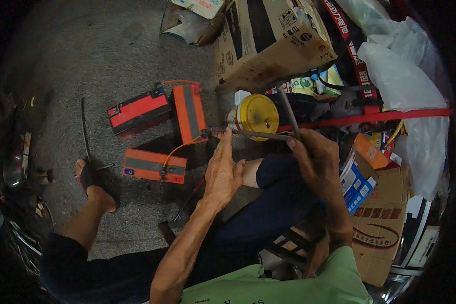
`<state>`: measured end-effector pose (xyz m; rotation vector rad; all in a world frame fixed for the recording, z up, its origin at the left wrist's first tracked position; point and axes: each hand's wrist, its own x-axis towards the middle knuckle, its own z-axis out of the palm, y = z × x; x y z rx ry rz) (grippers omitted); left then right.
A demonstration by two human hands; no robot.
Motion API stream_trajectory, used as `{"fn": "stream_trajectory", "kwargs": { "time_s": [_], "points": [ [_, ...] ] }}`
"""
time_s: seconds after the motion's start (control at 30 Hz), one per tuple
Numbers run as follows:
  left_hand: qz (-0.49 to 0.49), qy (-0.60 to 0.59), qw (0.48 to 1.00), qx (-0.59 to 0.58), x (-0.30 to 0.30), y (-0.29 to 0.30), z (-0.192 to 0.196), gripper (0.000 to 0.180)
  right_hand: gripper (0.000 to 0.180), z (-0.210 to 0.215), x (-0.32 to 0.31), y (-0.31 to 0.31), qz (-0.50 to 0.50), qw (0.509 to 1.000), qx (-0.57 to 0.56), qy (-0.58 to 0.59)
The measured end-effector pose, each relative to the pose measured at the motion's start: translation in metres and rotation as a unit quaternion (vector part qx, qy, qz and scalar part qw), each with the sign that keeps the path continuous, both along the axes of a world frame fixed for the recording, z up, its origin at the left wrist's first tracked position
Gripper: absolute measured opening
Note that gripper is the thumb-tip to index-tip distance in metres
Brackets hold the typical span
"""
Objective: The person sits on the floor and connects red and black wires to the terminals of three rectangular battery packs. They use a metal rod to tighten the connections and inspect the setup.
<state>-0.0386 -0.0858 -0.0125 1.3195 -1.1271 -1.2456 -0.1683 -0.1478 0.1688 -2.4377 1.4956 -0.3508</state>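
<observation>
My right hand point(316, 156) is wrapped around a narrow grey metal bar point(287, 107), which points up and away. A second thin bar point(266, 135) runs left from that hand, making a V with the first; whether they are joined is hidden by my fingers. My left hand point(222, 172) stretches its fingers forward, tips at this bar's far end, thumb apart. Just beyond those fingertips is an upright orange battery point(190, 114) with a grey stripe. An orange wire links it to another orange battery point(154, 166), and another to a red and black battery point(139, 112).
A yellow-lidded tub point(258, 117) stands close behind the thin bar. Behind it is a large cardboard box point(268, 43). Plastic sheeting point(405, 76), a red strap point(370, 117) and a flattened carton point(380, 228) crowd the right. A screwdriver point(190, 198) lies beside my left forearm.
</observation>
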Motion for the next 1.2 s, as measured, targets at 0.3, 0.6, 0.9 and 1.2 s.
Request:
{"fn": "stream_trajectory", "kwargs": {
  "time_s": [0.3,0.6,0.9,1.2],
  "points": [
    [0.002,-0.112,0.993,-0.049,-0.003,-0.004,0.002,0.078,0.011,-0.003,-0.010,-0.006,0.008,1.000,-0.016,-0.002],
    [-0.008,-0.108,0.993,-0.047,-0.002,-0.002,0.000,0.080,0.016,-0.001,-0.007,-0.003,0.010,1.000,0.007,0.016],
    [-0.009,-0.127,0.990,-0.054,0.001,-0.002,-0.003,0.080,0.012,0.000,-0.002,-0.008,0.020,1.000,0.009,-0.006],
    [-0.011,-0.112,0.992,-0.051,0.002,0.002,-0.004,0.080,0.014,0.002,0.001,-0.005,0.019,1.000,0.023,0.002]
  ]
}}
